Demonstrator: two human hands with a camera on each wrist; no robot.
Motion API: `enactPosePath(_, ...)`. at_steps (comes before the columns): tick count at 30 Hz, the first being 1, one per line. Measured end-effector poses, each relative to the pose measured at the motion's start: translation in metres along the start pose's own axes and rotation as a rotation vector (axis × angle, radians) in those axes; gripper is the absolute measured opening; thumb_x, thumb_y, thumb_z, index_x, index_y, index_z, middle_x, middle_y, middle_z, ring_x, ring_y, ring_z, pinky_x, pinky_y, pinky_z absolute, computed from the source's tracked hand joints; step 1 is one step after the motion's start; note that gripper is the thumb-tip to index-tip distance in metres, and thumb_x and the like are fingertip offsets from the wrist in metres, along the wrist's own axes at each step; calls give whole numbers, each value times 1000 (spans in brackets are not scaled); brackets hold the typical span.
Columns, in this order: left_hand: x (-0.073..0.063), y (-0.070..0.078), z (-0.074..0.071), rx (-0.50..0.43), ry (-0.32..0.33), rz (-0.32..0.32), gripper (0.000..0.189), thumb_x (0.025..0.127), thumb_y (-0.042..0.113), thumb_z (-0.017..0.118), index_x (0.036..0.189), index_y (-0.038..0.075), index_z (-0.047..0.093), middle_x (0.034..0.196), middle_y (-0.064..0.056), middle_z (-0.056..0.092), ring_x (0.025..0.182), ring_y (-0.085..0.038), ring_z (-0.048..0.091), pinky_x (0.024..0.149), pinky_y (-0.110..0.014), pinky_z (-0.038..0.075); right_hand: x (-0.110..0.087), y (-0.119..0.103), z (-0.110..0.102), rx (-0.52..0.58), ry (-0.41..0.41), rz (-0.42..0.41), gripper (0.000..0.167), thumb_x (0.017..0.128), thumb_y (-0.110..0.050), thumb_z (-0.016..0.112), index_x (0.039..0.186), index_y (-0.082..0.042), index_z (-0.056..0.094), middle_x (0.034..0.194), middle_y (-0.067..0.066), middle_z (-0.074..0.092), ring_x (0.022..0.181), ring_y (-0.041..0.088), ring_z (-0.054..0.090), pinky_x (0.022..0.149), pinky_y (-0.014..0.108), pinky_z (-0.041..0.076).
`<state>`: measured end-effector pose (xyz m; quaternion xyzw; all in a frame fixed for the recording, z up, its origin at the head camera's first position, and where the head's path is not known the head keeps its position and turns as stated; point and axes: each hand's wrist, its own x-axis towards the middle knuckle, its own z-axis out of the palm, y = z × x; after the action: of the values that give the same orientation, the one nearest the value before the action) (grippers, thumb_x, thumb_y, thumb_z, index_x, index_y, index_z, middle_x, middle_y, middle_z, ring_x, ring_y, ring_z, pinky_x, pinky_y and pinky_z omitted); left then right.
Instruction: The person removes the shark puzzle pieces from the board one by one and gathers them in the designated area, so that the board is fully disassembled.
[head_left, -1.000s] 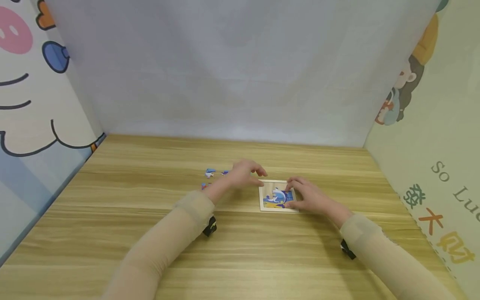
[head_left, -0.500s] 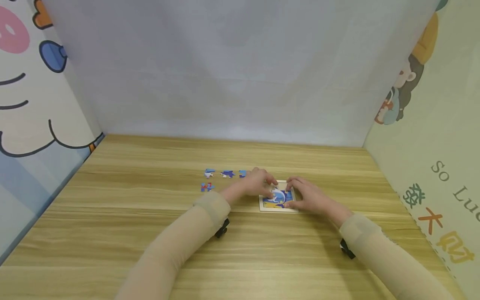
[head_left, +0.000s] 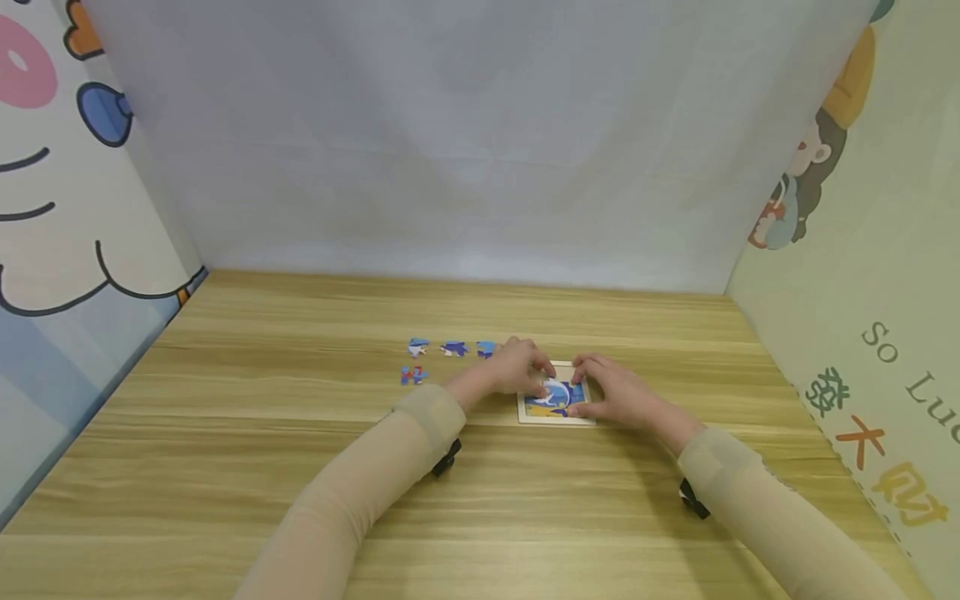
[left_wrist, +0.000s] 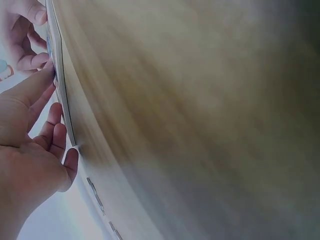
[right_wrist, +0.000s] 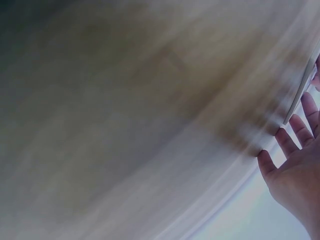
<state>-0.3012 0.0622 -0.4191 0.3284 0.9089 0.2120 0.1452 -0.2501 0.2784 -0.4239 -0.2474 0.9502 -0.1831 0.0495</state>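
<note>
A small jigsaw puzzle board (head_left: pixel 557 420) with a pale frame lies on the table, its picture a white and blue dolphin over yellow. My left hand (head_left: pixel 517 367) reaches over its left side, thumb and index fingertips down at the picture and a little apart. In the left wrist view the left thumb (left_wrist: pixel 37 82) touches the board's face while the other fingers bend loosely beside the edge. At the board's right side, my right hand (head_left: pixel 618 394) rests with thumb and index on the picture. The right wrist view shows spread, nearly straight right fingers (right_wrist: pixel 286 142) by the frame.
Several loose puzzle pieces lie left of the board: a blue and white one (head_left: pixel 417 347), a dark blue one (head_left: pixel 453 347), a light blue one (head_left: pixel 485 349) beside the left hand, and red and blue ones (head_left: pixel 413 375) nearer. A grey cloth wall (head_left: pixel 465 167) stands behind the table.
My left hand has moved right from above the board's left edge onto its picture, uncovering the loose pieces. My right hand has stayed in place at the board's right side.
</note>
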Motion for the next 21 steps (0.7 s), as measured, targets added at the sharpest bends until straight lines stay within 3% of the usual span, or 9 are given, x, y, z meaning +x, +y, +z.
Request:
enactPosePath(12, 1, 0, 1, -74, 43, 54, 28, 78, 25, 77, 104, 21, 65, 97, 9, 64, 98, -12, 51, 93, -40, 30, 0, 1, 0, 12, 3, 4, 43, 78, -44, 74, 104, -15, 56, 136, 13, 47, 130, 36, 40, 107, 53, 30)
enactPosePath(16, 1, -1, 0, -123, 49, 67, 27, 80, 17, 76, 104, 19, 65, 89, 9, 66, 86, -8, 57, 90, -34, 37, 0, 0, 0, 14, 4, 2, 43, 77, -43, 74, 104, -14, 56, 137, 13, 47, 130, 36, 40, 107, 53, 30)
enactPosePath(21, 1, -2, -2, -173, 48, 77, 24, 82, 12, 73, 103, 18, 64, 85, 7, 64, 82, -10, 56, 78, -27, 44, -1, -2, -1, 9, 7, 2, 43, 77, -44, 74, 104, -15, 57, 137, 12, 47, 129, 37, 40, 106, 54, 31)
